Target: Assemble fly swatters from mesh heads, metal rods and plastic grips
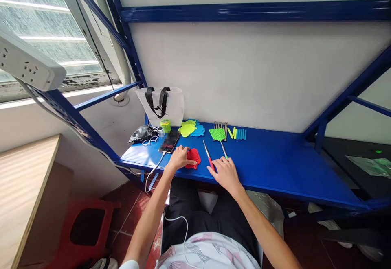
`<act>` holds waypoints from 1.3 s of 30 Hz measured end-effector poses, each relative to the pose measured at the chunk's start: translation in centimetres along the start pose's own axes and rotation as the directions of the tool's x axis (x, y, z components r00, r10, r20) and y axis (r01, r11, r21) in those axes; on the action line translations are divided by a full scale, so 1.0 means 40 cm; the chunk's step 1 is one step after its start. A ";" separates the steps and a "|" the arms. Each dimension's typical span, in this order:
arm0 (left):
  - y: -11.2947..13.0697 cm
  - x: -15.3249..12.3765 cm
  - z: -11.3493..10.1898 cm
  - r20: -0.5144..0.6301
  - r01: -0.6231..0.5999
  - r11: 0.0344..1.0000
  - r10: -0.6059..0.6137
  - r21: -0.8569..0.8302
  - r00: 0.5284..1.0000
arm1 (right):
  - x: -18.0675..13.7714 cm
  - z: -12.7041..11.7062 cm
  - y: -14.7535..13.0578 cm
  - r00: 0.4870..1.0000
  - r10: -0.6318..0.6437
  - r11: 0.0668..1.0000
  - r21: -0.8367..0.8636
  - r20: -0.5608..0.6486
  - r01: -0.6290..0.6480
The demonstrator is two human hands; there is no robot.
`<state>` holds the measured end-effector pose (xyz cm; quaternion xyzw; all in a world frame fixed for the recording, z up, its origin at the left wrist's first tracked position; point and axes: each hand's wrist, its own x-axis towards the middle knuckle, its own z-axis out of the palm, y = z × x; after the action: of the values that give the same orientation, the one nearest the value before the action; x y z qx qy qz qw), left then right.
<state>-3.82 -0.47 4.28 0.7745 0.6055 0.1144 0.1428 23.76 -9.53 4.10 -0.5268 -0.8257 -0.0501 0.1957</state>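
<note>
Near the front edge of the blue table (pixel 275 159), the left hand (pixel 177 159) is touching a flat, rounded red mesh head (pixel 193 158), its thumb lying across the plastic; whether it is pinching it is hard to tell. To its right, the right hand (pixel 226 174) is resting by a smooth red handle (pixel 211 163) with a slim metal rod and over the handle of a perforated green swatter (pixel 218 134); its grip is not showing clearly. Farther back, yellow-green mesh heads (pixel 187 128) are overlapping blue ones (pixel 199 130), and short yellow tubes (pixel 234 132) and blue tubes (pixel 241 134) are lying beside metal rods (pixel 226 128). The glossy tabletop is reflecting light at its left end, and a black-strapped white bag (pixel 174 104) is standing before a plain wall (pixel 232 73). The swatter is partly covering the rods, pixelation is masking part of a phone (pixel 174 140), and the left border is cutting off a power strip (pixel 39 67).
</note>
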 end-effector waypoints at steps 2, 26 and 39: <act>0.001 0.000 -0.003 0.005 -0.004 1.000 0.004 0.005 1.000 | 0.001 -0.005 0.005 0.999 0.030 0.998 -0.048 -0.022 -0.031; -0.009 -0.026 -0.048 0.114 0.070 0.994 -0.079 0.080 0.990 | -0.005 -0.009 -0.003 0.985 0.168 0.983 -0.087 0.046 -0.164; -0.027 -0.028 -0.050 0.016 -0.067 0.994 0.069 -0.089 0.997 | -0.007 -0.178 0.236 0.911 0.402 0.811 0.497 -0.092 -0.308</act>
<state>-5.78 -1.15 5.77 0.7887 0.5716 0.1387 0.1788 34.20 -7.67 9.38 -0.6012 -0.6761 0.1390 0.4027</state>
